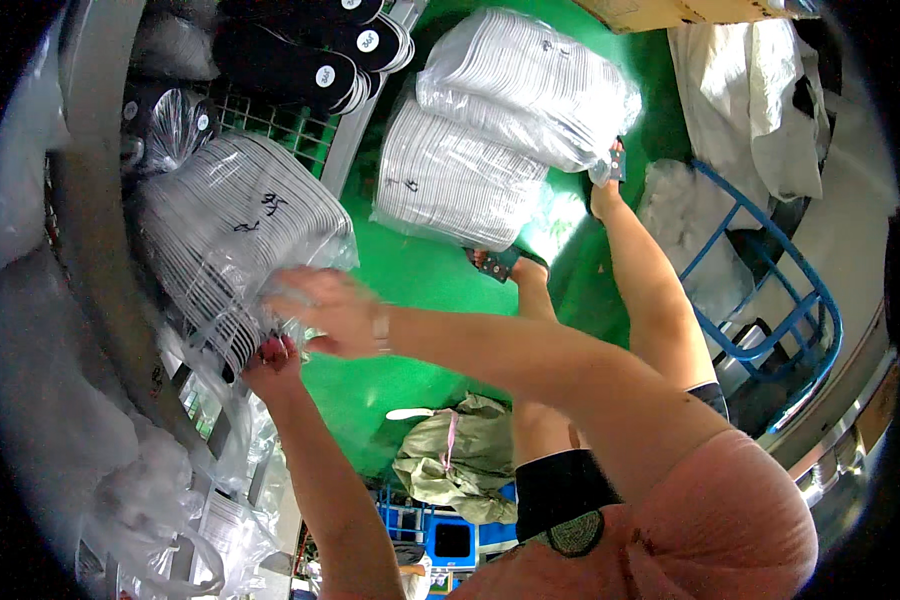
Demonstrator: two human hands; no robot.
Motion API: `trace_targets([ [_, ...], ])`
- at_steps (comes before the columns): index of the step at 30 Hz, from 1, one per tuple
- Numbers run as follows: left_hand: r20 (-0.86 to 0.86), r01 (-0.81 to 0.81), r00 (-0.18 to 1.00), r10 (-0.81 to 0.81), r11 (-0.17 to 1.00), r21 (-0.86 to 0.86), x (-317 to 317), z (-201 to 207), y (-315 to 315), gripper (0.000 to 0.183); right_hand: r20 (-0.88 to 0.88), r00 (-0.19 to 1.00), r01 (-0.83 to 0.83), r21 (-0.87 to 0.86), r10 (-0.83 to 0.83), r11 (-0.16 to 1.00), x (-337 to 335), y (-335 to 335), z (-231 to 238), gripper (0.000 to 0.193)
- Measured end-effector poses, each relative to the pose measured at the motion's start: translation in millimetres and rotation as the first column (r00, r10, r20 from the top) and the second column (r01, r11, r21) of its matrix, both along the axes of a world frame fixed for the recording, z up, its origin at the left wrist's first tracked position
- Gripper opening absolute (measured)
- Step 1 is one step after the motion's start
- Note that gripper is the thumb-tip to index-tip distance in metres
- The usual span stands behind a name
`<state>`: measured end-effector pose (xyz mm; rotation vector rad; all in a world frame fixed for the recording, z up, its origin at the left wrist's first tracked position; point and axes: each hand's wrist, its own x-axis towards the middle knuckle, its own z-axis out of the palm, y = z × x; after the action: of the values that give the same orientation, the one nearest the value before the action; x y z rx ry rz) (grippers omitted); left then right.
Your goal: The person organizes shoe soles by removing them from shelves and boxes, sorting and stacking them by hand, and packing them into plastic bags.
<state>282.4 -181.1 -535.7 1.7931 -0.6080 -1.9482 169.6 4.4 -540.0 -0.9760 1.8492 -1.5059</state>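
Observation:
A clear plastic bag (245, 215) full of stacked white, thin, dark-edged sheets shaped like insoles lies on the rack at the left, with dark handwriting on it. At its lower end my left hand (273, 365) is closed on the gathered plastic; dark red shows at its fingertips. My right hand (332, 308) reaches across to the same end, over the loose plastic. Motion blurs its fingers, so their grip is unclear. A band circles the right wrist.
Two more bagged stacks, an upper bag (525, 85) and a lower bag (460, 175), lie on the green floor by my feet. Black insoles (300, 75) fill the rack's far end. A blue metal frame (770, 350) stands at right; a greenish sack (455, 460) lies near my legs.

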Motion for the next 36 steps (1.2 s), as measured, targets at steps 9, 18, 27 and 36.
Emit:
trace_targets([
  [9,0.442,-0.131,0.893,0.085,0.988,0.075,32.1,9.2,160.3,0.055,-0.100,0.385,0.721,0.653,-0.918,0.231,-66.7,274.9,-157.5,0.060],
  [18,0.429,0.173,0.827,-0.363,0.891,0.419,-26.6,-180.2,261.3,0.081,0.041,-0.245,0.478,0.874,-0.969,-0.083,-163.0,314.2,-241.9,0.096],
  [27,0.491,0.525,0.658,-0.571,0.815,0.244,-83.2,-213.7,281.4,0.086,0.656,-0.070,0.509,0.672,-0.752,0.539,-151.2,353.1,-183.3,0.030],
  [36,-0.187,0.133,0.982,-0.016,0.766,0.629,-106.6,-111.7,305.8,0.077,0.866,0.192,0.606,0.266,-0.462,0.750,-68.3,366.1,-10.3,0.010],
])
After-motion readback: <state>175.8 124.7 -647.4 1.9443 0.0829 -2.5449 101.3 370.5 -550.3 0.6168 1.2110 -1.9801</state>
